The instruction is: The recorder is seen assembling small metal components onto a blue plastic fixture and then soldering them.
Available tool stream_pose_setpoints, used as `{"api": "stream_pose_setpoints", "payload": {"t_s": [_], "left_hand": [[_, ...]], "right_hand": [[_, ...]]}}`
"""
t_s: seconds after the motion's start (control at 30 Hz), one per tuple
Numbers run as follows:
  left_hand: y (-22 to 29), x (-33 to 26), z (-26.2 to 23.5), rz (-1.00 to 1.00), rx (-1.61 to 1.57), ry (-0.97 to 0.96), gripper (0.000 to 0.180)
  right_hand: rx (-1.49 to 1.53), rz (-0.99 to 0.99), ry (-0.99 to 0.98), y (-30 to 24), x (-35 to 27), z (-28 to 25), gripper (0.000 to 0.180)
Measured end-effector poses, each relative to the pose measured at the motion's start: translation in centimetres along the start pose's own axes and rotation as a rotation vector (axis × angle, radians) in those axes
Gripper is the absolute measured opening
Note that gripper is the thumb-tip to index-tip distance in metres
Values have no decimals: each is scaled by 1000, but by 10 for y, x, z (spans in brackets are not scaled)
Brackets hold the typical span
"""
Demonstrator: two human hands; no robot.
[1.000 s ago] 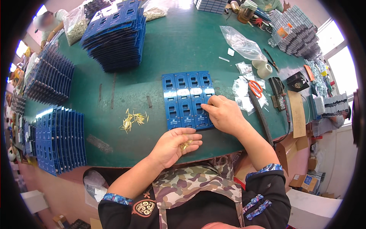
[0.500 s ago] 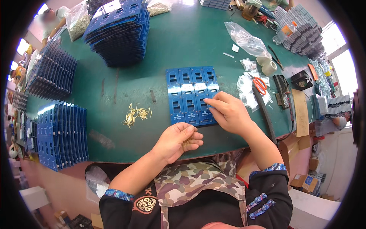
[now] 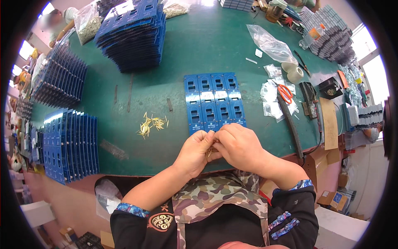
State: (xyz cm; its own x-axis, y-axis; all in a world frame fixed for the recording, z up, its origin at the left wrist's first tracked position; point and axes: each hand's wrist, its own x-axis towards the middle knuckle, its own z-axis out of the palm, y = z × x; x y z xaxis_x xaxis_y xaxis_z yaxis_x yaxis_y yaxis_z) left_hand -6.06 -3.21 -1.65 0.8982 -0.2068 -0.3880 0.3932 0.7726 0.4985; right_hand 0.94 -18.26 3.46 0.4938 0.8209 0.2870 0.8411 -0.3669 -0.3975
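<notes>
Left hand cups thin gold metal pins. Right hand against it, pinch unclear. Loose cupping may spill pins.

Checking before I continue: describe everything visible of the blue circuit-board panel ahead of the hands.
The blue circuit-board panel looks rigid and glossy, rectangular, with four columns and two rows of repeated units bearing dark rectangular areas. White patches cross the middle of the two central columns; small white print marks the near end. It lies flat on the green tabletop, before the person. The left hand and right hand hide part of its near edge; whether either touches it cannot be told.
</notes>
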Motion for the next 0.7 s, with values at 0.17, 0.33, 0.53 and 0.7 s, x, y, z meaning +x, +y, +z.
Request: {"api": "stream_pose_setpoints", "payload": {"t_s": [0.17, 0.33, 0.53, 0.7], "left_hand": [[-6, 1, 1, 9, 136, 60, 25], [9, -10, 11, -129, 88, 86, 25], [9, -13, 6, -173, 156, 81, 32], [8, -11, 2, -186, 177, 52, 29]], "right_hand": [[7, 47, -8, -8, -4, -1, 23], [205, 175, -93, 32, -7, -13, 22], [643, 649, -67, 76, 8, -19, 12], [484, 562, -24, 88, 18, -7, 12]]}}
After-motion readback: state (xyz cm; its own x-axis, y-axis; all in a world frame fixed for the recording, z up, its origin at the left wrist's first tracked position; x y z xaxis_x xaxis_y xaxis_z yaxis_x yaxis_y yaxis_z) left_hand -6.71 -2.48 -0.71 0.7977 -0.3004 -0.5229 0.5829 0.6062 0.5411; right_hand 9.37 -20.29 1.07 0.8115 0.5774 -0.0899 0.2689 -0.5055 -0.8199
